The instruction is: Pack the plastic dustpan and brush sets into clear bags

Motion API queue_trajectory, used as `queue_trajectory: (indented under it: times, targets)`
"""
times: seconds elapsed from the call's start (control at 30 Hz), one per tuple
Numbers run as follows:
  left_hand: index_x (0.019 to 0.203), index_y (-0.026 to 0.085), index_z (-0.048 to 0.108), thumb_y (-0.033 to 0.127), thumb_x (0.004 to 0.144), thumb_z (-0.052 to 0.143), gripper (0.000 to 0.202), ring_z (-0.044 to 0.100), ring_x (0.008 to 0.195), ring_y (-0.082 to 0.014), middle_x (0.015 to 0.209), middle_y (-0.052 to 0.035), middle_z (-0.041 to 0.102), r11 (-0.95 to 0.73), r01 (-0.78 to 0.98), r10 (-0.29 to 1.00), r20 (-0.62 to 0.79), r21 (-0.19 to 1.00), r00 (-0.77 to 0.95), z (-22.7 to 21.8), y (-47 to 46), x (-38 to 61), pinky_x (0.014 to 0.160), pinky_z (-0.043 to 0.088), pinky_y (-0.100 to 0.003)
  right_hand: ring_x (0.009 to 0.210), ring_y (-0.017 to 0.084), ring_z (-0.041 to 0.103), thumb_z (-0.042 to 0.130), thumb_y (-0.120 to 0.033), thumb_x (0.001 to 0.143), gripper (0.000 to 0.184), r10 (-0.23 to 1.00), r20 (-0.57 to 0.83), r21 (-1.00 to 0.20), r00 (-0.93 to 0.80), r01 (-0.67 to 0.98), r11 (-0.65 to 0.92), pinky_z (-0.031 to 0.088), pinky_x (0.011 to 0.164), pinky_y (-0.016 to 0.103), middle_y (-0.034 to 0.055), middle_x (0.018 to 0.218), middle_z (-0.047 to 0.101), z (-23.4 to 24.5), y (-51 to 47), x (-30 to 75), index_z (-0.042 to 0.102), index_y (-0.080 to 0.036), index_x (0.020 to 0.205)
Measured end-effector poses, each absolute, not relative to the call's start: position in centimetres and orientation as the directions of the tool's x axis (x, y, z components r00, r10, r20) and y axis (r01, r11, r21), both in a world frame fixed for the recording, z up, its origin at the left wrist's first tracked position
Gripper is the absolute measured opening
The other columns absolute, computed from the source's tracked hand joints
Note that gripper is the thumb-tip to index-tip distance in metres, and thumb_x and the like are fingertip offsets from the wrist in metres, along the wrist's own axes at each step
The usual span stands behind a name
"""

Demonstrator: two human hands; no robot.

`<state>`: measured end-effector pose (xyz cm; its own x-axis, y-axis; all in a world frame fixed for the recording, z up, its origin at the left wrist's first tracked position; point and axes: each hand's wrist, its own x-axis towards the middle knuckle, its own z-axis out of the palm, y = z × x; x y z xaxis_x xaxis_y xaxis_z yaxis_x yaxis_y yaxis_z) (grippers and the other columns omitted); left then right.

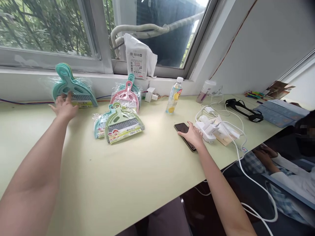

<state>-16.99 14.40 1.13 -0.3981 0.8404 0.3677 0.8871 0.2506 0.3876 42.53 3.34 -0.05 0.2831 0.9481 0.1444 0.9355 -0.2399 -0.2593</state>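
Note:
My left hand (64,108) is at the far left with its fingers spread against the lower part of a wrapped teal dustpan-and-brush set (64,78), which leans upright by the wall. My right hand (192,133) reaches across a dark smartphone (182,127) lying on the table, its thumb at one edge and its fingers at the other. Between my hands lie more bagged dustpan sets: a green one (123,119) in front, a teal one (99,126) partly under it, and a pink one (125,96) behind, with teal showing at its back.
A drink bottle (174,96) stands beyond the phone. White power strip (206,129) and cables crowd the right side, near a black headband (243,109) and a blue box (283,111). A white package (139,59) rests on the sill. Another person's hands (265,154) show at right.

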Motion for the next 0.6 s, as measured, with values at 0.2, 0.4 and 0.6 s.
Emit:
queue_trajectory:
  times: [0.2,0.4,0.6]
  targets:
    - [0.155,0.023,0.023,0.040,0.079,0.063,0.088,0.026,0.141,-0.0369,0.160,-0.0134,0.017,0.281,0.867,0.852,0.309,0.413,-0.423,1.7,14.2,-17.9,0.112,0.008,-0.070,0.123,0.037,0.052,0.064,-0.056,0.070,0.061,0.925,0.230,-0.302,0.302,0.926,-0.228,0.025,0.106,0.057,0.0155,0.121,0.065,-0.2,3.3,42.4,0.046,-0.020,0.116]
    - [0.156,0.022,0.015,0.037,0.077,0.064,0.094,0.014,0.147,-0.0405,0.164,-0.0126,0.005,0.244,0.886,0.899,0.252,0.393,-0.359,1.4,13.9,-18.0,0.108,0.000,-0.076,0.118,0.037,0.053,0.064,-0.058,0.068,0.056,0.921,0.231,-0.296,0.314,0.924,-0.241,0.028,0.102,0.054,0.0169,0.113,0.065,0.3,3.4,42.4,0.046,-0.020,0.105]
    - [0.157,0.025,0.009,0.037,0.079,0.060,0.093,0.009,0.150,-0.0366,0.164,-0.0112,0.004,0.203,0.886,0.883,0.313,0.417,-0.350,0.6,12.2,-17.4,0.110,0.006,-0.074,0.125,0.037,0.051,0.063,-0.057,0.074,0.061,0.934,0.174,-0.351,0.312,0.906,-0.237,0.027,0.105,0.057,0.0153,0.126,0.063,0.0,3.1,42.5,0.048,-0.021,0.121]
